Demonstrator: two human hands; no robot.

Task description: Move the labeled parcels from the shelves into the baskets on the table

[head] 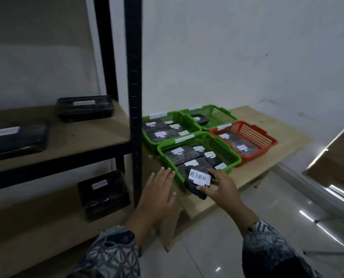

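Observation:
My right hand [220, 187] grips a small black parcel [197, 182] whose white label reads RETURN, held over the near rim of the nearest green basket [230, 155]. My left hand [160, 189] hovers beside it, fingers straight, holding nothing. That basket holds several black labeled parcels. Behind it stand a green basket [147, 119] with several parcels, a green basket [223, 115] with one parcel and a red basket [255, 135] with two. On the shelves remain three black parcels: a long parcel [14, 139], a back parcel [85, 108] and a lower-shelf parcel [103, 195].
A black shelf post [134, 97] stands between the shelves and the low wooden table [283, 137]. A white wall lies behind. Glossy tiled floor [247, 237] spreads to the right, with a wooden panel [337, 153] at the right edge.

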